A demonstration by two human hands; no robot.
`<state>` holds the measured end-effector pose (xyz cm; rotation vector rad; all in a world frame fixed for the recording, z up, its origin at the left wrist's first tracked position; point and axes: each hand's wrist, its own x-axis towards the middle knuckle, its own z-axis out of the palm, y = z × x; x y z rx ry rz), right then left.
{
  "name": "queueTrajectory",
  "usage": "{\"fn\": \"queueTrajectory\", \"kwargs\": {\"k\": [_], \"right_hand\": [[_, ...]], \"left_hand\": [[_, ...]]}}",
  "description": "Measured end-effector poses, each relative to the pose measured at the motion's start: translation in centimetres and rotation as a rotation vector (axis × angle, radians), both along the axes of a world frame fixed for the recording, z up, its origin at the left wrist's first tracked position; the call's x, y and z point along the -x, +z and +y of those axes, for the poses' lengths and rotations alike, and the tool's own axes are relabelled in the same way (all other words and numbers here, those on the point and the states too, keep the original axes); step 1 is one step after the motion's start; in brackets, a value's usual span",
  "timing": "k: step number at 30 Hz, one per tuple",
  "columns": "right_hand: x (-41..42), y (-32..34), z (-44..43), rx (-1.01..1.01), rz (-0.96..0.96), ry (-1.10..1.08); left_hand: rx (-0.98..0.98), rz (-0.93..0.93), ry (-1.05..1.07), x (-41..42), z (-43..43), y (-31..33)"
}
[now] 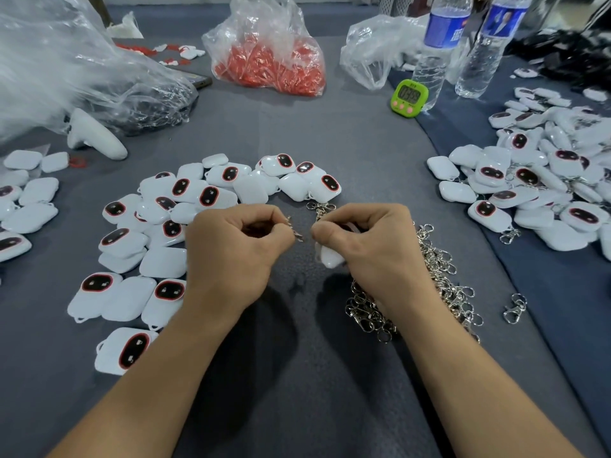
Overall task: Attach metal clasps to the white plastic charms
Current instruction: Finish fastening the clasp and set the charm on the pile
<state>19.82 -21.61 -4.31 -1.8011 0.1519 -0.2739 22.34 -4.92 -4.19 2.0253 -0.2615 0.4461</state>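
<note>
1. Table under grey cloth; darker blue cloth covers the right side.
2. Charms lie in a loose arc left of centre, some face up, some face down. Edge charms at far left. Heaped pile on the blue cloth.
3. Clasps heaped right of centre; lone clasp near them.
4. Far side: green timer just beside two upright bottles.
5. Red-filled bag far centre; big clear bag far left, white controller at its foot.
</note>
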Motion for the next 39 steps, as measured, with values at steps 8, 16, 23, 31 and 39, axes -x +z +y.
{"fn": "queueTrajectory", "kwargs": {"k": [8, 16, 23, 31, 39], "right_hand": [[-0.4, -0.3, -0.3, -0.217, 0.127, 0.093], [0.0, -0.3, -0.3, 0.182, 0.078, 0.059], [0.2, 0.1, -0.4, 0.276, 0.041, 0.082], [0.4, 0.0, -0.1, 0.285, 0.015, 0.126], [0.2, 0.1, 0.2, -0.022, 0.168, 0.060]], "left_hand": [[-0.518, 0.068, -0.074, 0.1, 0.1, -0.4], [-0.476, 0.119, -0.227, -0.5, 0.5, -0.5], [-0.507, 0.114, -0.210, -0.3, 0.5, -0.6], [-0.529, 0.034, -0.142, 0.5, 0.2, -0.6], [-0.397, 0.034, -0.055, 0.5, -0.2, -0.8]]}}
